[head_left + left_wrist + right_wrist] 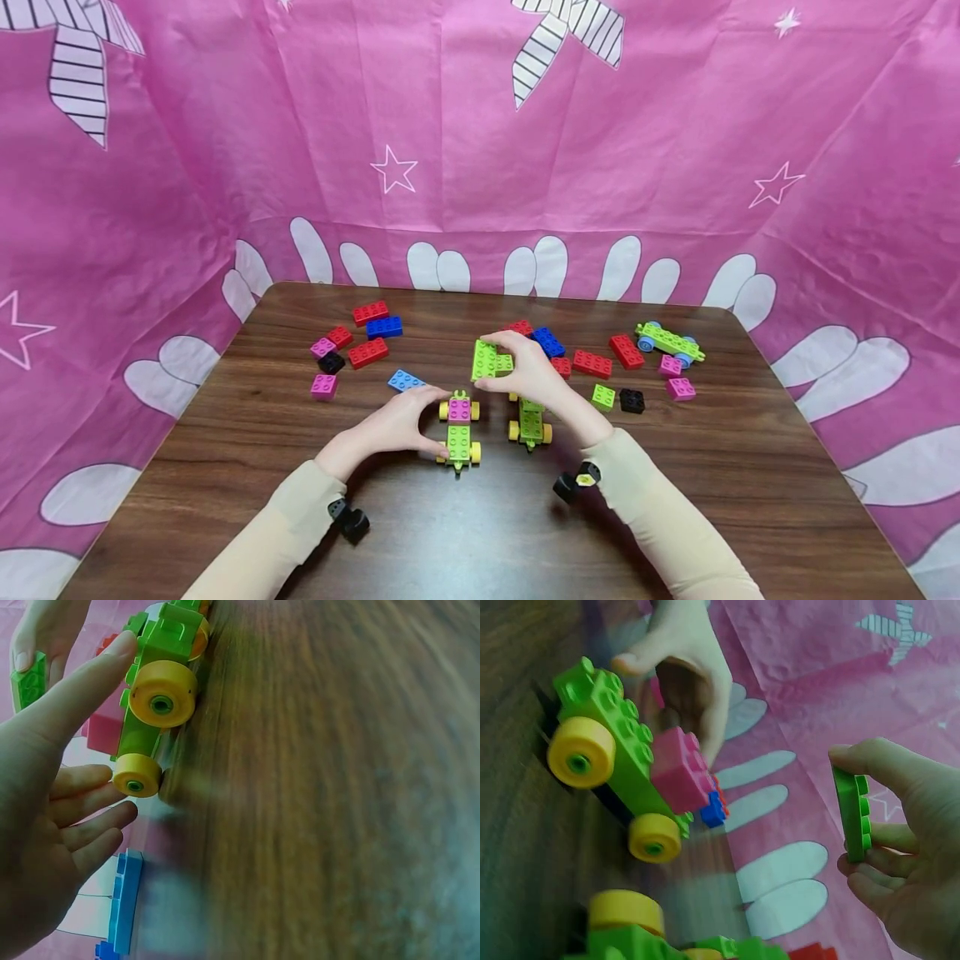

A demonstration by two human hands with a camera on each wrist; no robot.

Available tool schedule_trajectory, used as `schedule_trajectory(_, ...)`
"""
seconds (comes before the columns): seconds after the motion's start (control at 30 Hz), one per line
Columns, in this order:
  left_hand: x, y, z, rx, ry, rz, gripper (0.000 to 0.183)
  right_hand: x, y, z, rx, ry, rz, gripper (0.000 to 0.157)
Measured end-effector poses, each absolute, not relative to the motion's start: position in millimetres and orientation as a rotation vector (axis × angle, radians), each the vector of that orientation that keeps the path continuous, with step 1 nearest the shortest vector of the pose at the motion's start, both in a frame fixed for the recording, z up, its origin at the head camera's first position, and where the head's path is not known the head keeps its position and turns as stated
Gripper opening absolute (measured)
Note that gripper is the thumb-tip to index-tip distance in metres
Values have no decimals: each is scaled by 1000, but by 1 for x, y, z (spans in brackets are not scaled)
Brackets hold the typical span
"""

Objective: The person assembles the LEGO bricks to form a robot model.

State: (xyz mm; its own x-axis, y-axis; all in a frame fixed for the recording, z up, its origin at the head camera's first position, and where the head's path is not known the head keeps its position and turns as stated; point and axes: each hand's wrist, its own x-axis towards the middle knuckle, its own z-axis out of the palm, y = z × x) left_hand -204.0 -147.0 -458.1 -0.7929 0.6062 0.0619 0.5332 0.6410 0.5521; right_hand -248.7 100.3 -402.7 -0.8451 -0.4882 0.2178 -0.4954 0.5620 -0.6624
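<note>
While our right hand [525, 367] pinches the lime-green studded plate [483, 361] edgewise between thumb and fingers, we should keep its studs unobstructed and steady the yellow-wheeled toy car [459, 442] just beside our left hand's [397, 421] parted thumb and fingers.
</note>
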Motion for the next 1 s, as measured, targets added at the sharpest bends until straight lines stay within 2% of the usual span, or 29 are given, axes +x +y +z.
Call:
schedule_trajectory(0.47, -204, -147, -460, 933, 2699, 857, 89, -228, 81, -423, 968, -2825, 1134, 63)
schedule_trajectory(1.0, -204, -147, -461, 920, 2680, 877, 89, -220, 73, -432, 1018, -2877, 1152, 66)
